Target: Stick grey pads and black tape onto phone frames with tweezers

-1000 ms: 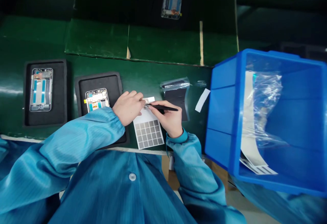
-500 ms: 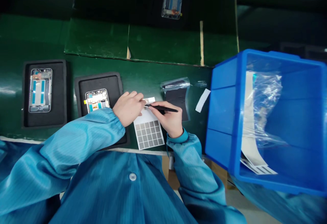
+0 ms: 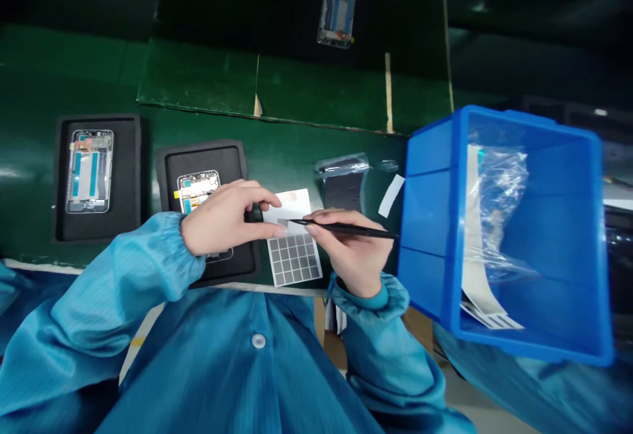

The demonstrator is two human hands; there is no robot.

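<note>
My right hand (image 3: 359,246) grips black tweezers (image 3: 346,228) that point left. A small grey piece (image 3: 283,222) is at their tips, above a white backing sheet (image 3: 299,206). Rows of grey square stickers (image 3: 295,259) cover the near half of that sheet. My left hand (image 3: 230,216) is spread, its thumb tip beside the small piece and its forefinger over the sheet's left edge. Beneath this hand, an opened phone (image 3: 198,182) lies in a black tray (image 3: 168,157), partly covered by the hand.
Another opened phone (image 3: 90,170) lies in a black tray (image 3: 129,177) at left; a third phone (image 3: 337,17) is at the back. Right of the sheet are a dark film piece (image 3: 343,191) and a white strip (image 3: 391,195). A blue bin (image 3: 430,203) holds plastic wrap (image 3: 499,203).
My hands have moved apart: the left went left and its fingers spread, the right came nearer and rightward with the tweezers. A small grey piece now shows at the tips.
</note>
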